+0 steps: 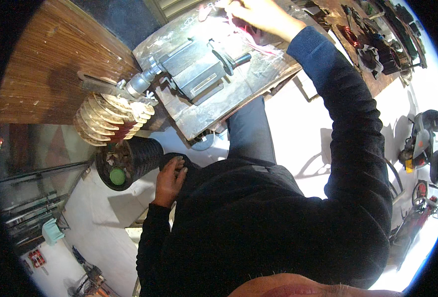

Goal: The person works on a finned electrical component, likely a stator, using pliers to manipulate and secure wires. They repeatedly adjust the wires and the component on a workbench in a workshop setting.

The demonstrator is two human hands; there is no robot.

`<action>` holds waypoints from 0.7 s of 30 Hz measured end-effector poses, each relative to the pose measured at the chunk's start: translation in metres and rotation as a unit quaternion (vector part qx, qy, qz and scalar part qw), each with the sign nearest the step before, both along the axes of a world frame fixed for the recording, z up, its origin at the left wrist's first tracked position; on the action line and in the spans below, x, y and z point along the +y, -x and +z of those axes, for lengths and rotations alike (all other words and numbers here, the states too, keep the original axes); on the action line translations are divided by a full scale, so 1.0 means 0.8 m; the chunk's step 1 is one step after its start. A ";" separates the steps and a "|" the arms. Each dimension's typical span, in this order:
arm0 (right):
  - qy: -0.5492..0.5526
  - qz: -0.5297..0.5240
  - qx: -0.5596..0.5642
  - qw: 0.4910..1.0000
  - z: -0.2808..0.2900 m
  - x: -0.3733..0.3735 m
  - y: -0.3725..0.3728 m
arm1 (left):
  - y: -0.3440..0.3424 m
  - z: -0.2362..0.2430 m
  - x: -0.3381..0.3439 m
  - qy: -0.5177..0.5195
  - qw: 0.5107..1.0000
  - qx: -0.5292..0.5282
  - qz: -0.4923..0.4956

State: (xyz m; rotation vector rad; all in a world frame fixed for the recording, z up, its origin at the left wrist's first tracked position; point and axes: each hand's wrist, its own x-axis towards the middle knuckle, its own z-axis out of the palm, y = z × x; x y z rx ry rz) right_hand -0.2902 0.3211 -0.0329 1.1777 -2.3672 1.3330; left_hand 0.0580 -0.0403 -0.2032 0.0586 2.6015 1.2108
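- One right hand: far on tabletop; glare, cannot tell grip's hold.
- One bundle, pink strands: tabletop, just nearer.
- One left hand: grip released, on thigh.
- One cranked machine: tabletop.
- One ribbed former: left.

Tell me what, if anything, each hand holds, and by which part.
The right hand is at the pink strands, but glare hides whether it grips them, or where. The left hand, resting against the left thigh, shows nothing in it.
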 end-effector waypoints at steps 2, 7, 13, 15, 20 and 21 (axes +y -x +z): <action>0.042 -0.066 -0.033 0.996 0.003 0.013 0.012 | 0.001 0.006 0.001 -0.013 1.000 -0.009 0.002; 0.045 -0.081 -0.057 0.994 0.009 0.030 0.011 | 0.002 0.017 0.010 -0.006 1.000 0.000 -0.009; -0.119 -0.211 0.145 0.959 0.020 0.029 -0.007 | -0.004 0.017 0.017 0.005 0.999 0.014 -0.030; -0.170 -0.225 0.217 0.935 0.025 0.029 -0.011 | -0.007 0.012 0.015 0.012 0.999 0.011 -0.029; -0.324 -0.166 0.210 0.907 -0.005 0.048 -0.048 | -0.012 -0.002 0.011 -0.037 0.999 -0.003 0.002; -0.357 -0.138 0.235 0.893 -0.021 0.051 -0.057 | -0.011 -0.003 0.011 -0.027 1.000 0.008 -0.008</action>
